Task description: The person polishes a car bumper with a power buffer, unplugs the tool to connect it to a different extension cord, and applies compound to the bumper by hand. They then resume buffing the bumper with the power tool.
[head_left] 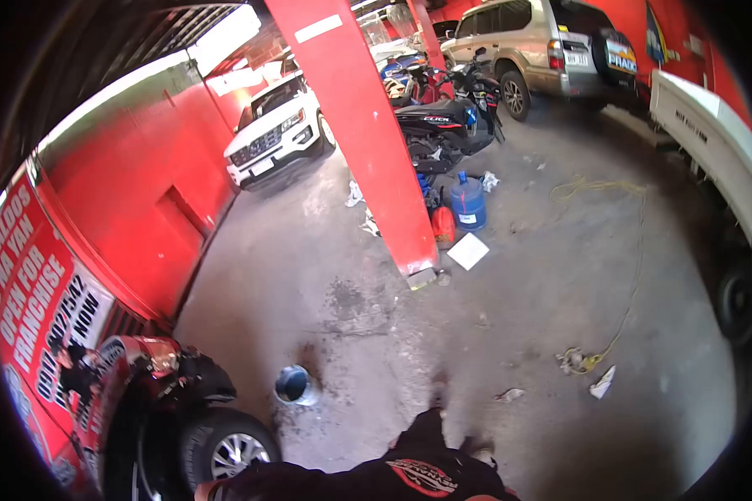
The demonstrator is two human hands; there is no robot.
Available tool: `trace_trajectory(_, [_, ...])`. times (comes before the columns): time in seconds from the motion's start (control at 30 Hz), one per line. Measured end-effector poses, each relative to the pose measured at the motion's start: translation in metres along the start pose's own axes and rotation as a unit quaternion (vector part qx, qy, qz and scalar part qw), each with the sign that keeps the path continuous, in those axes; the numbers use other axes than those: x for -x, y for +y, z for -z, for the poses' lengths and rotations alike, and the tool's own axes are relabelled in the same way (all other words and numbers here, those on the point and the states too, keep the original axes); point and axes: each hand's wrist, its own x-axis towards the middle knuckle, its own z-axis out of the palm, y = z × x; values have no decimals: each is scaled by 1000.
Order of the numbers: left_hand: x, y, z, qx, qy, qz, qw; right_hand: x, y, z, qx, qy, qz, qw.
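Observation:
Neither of my hands shows clearly; only my black shirt (351, 483) with its round red and white print fills the bottom edge. Slivers of what may be my arms show at the very bottom, with no fingers visible. On the concrete floor ahead and to the left stands a blue-grey bucket (295, 386), its mouth facing up towards me. A vehicle's wheel (236, 455) with a silver rim is close by at the lower left.
A red pillar (355, 125) rises mid-view; beside it stand a blue water jug (468, 203), a red container (443, 224) and a white square sheet (468, 251). Parked motorcycles (443, 125), a white SUV (280, 129) and a beige SUV (543, 50) lie beyond. Yellow cord (593, 361) trails rightward.

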Motion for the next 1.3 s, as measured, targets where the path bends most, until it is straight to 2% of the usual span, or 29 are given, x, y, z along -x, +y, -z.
trace_trajectory(0.1, [24,8,21,7,-28,26,999,10,11,-51,-36,-30,-21,999])
trace_trajectory(0.27, [-84,27,103,-12,-113,-75,991,20,29,-3,-97,76,-67,990])
trace_trajectory(0.4, [-152,35,172,-15,-150,-115,982,10,6,1,-132,115,-81,981])
trace_trajectory(0.43, [-138,47,185,-14,-155,-124,980,7,-1,2,-137,123,-82,979])
trace_trajectory(0.47, [-209,30,202,-276,-326,-13,904,1,-9,5,-143,132,-82,977])
trace_trajectory(0.5, [-230,35,233,-335,-280,-47,898,-7,-20,8,-148,140,-81,976])
trace_trajectory(0.53, [-248,44,264,-408,-143,-41,901,-14,-31,11,-153,148,-80,974])
trace_trajectory(0.57, [-263,67,295,-416,-21,-5,909,-20,-44,15,-157,155,-78,972])
trace_trajectory(0.6, [-271,101,328,-420,62,-28,905,-28,-58,12,-167,161,-77,970])
trace_trajectory(0.63, [-279,122,358,-404,146,-103,897,-31,-68,-1,-179,163,-80,967])
trace_trajectory(0.67, [-272,158,384,-323,201,-214,900,-31,-76,-5,-184,168,-85,965])
trace_trajectory(0.7, [-254,205,407,-231,255,-324,881,-35,-81,-1,-187,178,-87,962])
trace_trajectory(0.77, [-197,287,443,-96,307,-390,863,-49,-100,-6,-202,191,-88,956])
trace_trajectory(0.8, [-159,316,457,-112,371,-444,808,-49,-103,-19,-210,191,-95,954])
trace_trajectory(0.83, [-134,329,470,-79,418,-552,717,-50,-107,-27,-213,190,-100,953])
trace_trajectory(0.87, [-116,335,467,-47,512,-596,616,-52,-113,-30,-212,189,-104,953])
trace_trajectory(0.9, [-102,335,492,-126,523,-691,483,-54,-121,-30,-208,187,-104,954])
trace_trajectory(0.97, [-63,348,510,-175,470,-787,361,-72,-136,-27,-200,184,-98,957])
trace_trajectory(1.0, [-62,357,515,-174,474,-783,362,-76,-143,-27,-196,182,-97,959])
trace_trajectory(1.07, [-43,343,514,-171,476,-758,412,-85,-138,-24,-185,179,-98,961])
trace_trajectory(1.2, [-36,364,516,-164,458,-719,496,-95,-154,-14,-184,190,-90,960])
trace_trajectory(1.3, [-27,371,516,-128,428,-688,572,-57,-129,-16,-185,207,-118,953])
